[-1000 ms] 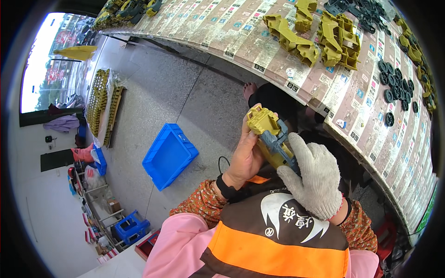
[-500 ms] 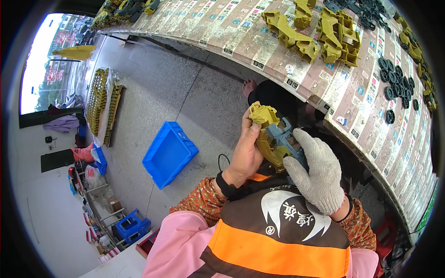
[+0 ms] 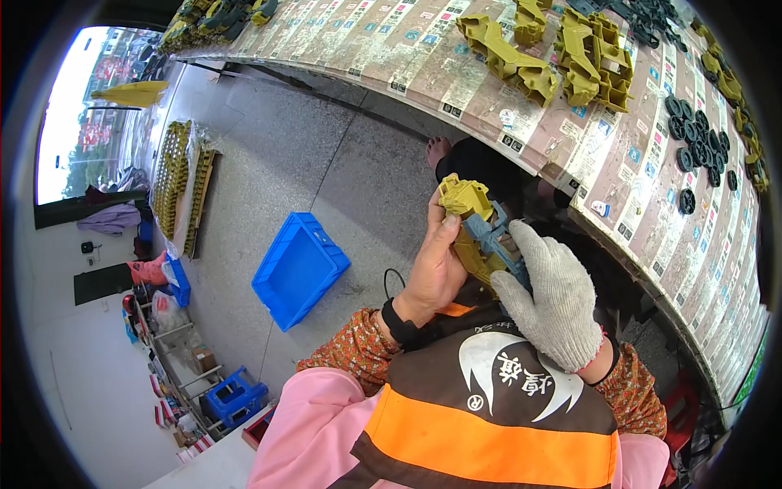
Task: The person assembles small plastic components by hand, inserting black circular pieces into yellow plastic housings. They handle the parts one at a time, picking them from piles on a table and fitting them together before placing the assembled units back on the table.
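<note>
My bare left hand (image 3: 433,269) is wrapped round a yellow-olive moulded plastic part (image 3: 464,198), above my lap. A blue-grey plastic frame piece (image 3: 487,235) lies against the inner side of that part. My right hand (image 3: 555,297), in a pale knitted glove, grips the blue-grey piece from the right, with the thumb below and the fingers above. The glove covers the piece's right end, and where the two parts meet is partly hidden. On the table (image 3: 481,90) beyond lie several similar yellow parts (image 3: 590,65).
Black plastic wheels (image 3: 699,143) are scattered on the table's right side, with grey parts (image 3: 639,20) behind. A blue crate (image 3: 297,273) sits on the floor to my left. A bare foot (image 3: 438,152) shows under the table. Stacked yellow parts (image 3: 173,175) and a blue stool (image 3: 235,397) stand farther left.
My gloved right hand has shifted slightly left and down, and the blue-grey piece has turned a little against the yellow part. My left hand keeps its hold.
</note>
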`<state>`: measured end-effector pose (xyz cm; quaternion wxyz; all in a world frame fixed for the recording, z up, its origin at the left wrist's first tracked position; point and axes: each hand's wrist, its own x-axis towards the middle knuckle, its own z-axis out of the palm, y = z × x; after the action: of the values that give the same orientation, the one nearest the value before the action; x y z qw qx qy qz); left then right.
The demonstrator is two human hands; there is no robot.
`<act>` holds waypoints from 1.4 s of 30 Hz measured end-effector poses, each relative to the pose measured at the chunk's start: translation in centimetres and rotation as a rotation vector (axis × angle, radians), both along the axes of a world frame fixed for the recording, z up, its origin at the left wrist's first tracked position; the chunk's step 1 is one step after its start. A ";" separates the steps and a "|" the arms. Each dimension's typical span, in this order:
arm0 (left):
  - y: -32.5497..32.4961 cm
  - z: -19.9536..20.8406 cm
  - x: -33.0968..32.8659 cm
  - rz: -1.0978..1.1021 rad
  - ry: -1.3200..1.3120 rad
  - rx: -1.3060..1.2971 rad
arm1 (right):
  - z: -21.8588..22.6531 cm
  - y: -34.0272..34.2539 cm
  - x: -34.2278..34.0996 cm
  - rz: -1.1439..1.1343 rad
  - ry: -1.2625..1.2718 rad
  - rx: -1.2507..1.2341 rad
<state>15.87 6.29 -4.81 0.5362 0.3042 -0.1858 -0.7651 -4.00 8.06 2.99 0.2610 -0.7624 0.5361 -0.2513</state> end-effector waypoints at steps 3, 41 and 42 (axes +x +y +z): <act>0.0 0.1 0.0 -0.026 0.051 -0.023 | -0.2 0.1 0.1 0.002 0.024 -0.002; 0.8 -0.9 0.2 -0.132 -0.240 -0.110 | 1.3 0.4 -0.6 0.011 0.038 0.076; 0.8 -1.2 0.3 -0.144 -0.245 -0.116 | 1.5 0.3 -0.8 0.022 0.048 0.076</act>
<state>16.19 7.09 -6.04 0.4698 0.3497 -0.3153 -0.7467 -4.82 8.33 4.50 0.2797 -0.7636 0.5429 -0.2094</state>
